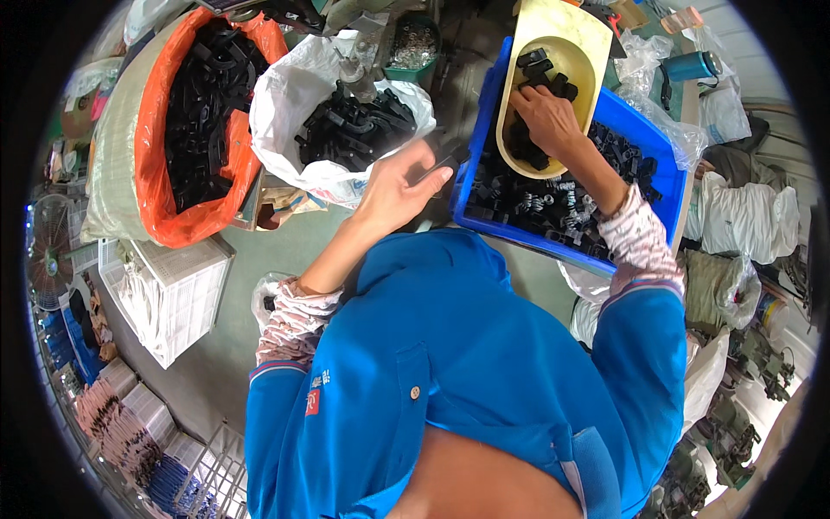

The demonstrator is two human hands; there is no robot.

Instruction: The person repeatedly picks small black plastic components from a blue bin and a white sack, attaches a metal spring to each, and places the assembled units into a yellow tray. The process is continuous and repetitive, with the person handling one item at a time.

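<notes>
My left hand (399,192) is closed, thumb and fingers around a dark, motion-blurred black plastic part (447,163). It is between a white sack and a blue bin. My right hand (550,121) reaches down into an oval yellow scoop-like tray (590,54), its fingers curled among small black plastic pieces (536,62). What its fingertips hold is hidden. The yellow tray rests over the blue bin (664,186), which contains many black pieces and shiny metal springs or clips (581,204).
A white sack (275,108) of black handle-like parts stands left of centre, with a metal fixture above it. Farther left is an orange-lined sack (147,173) of black parts. A white crate (186,298) stands below. A green dish (413,54) holds small metal bits; a blue bottle (690,67) lies far right.
</notes>
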